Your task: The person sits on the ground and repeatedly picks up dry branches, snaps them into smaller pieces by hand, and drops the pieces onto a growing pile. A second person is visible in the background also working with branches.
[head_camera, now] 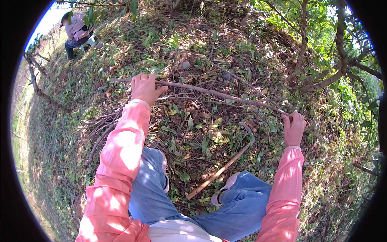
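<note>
A long, slightly bent branch (208,90) spans the space before me, held by both hands. Near its left end my left hand (146,87) is closed over it, thumb pointing right along the wood. My right hand (294,129) grips its right end, lower in the view. A sickle (222,171) with a long wooden handle lies on the ground between my feet, its curved blade pointing away from me below the branch. Beside my left forearm lies a pile of cut sticks (104,122), partly hidden by the sleeve.
A person (79,30) sits on a light-coloured stool (89,41) at the far left. Tree limbs (326,80) reach in on the right, and a bare branch (39,90) stands at left. Stones (185,65) and leaf litter dot the grassy ground.
</note>
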Available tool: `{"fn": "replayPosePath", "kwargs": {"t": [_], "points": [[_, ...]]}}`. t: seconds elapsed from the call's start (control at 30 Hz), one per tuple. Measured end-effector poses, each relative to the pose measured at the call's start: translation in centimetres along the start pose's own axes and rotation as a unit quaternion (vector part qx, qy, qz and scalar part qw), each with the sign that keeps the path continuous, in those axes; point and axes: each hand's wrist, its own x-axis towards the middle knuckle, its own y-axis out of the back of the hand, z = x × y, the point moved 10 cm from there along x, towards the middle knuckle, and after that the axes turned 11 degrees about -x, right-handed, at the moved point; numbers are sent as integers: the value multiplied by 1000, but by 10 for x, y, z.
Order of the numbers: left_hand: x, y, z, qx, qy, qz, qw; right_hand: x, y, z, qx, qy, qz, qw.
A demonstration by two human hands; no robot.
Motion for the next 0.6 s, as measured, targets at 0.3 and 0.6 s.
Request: {"fn": "replayPosePath", "kwargs": {"t": [0.3,0.6], "points": [[-10,-13,11,27,-97,-194,976,-22,1,30,-57,24,-29,998],[-22,-14,26,124,-85,-158,976,-54,-60,44,-70,-6,-238,969]]}}
